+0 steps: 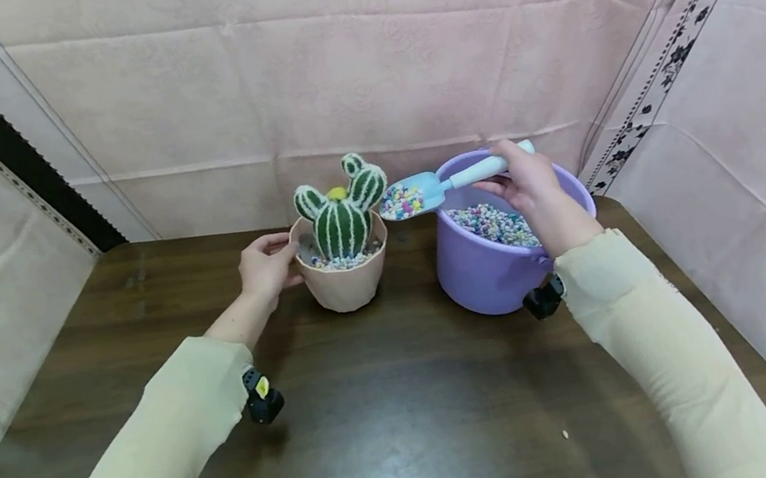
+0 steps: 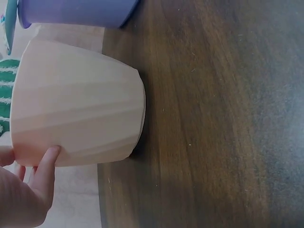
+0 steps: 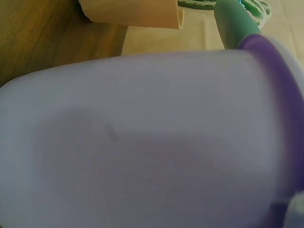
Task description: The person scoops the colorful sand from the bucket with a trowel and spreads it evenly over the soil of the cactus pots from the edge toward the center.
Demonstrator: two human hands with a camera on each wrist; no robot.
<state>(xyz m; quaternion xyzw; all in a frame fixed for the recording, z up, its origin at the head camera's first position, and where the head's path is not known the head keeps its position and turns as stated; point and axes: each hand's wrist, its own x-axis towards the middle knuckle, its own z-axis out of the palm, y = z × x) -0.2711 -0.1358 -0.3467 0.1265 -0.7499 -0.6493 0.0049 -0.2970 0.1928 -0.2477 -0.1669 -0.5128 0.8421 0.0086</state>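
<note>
My left hand (image 1: 270, 268) holds the left side of a beige flowerpot (image 1: 345, 287), fingertips at its rim and on its outer wall (image 2: 80, 104). A knitted-looking green and white cactus (image 1: 341, 227) with a yellow tuft stands in the pot, small pebbles around its base. My right hand (image 1: 527, 179) grips the handle of a light blue shovel (image 1: 427, 191) above a purple bucket (image 1: 485, 281). Colourful small pebbles (image 1: 401, 201) lie in the shovel's scoop, whose tip overlaps the pot's right rim in the head view. More pebbles (image 1: 495, 225) fill part of the bucket.
Pot and bucket stand near the back of a dark brown wooden table (image 1: 386, 441). Pale cloth (image 1: 354, 66) hangs behind it and on both sides. One small pale speck (image 1: 565, 434) lies on the table at the front right.
</note>
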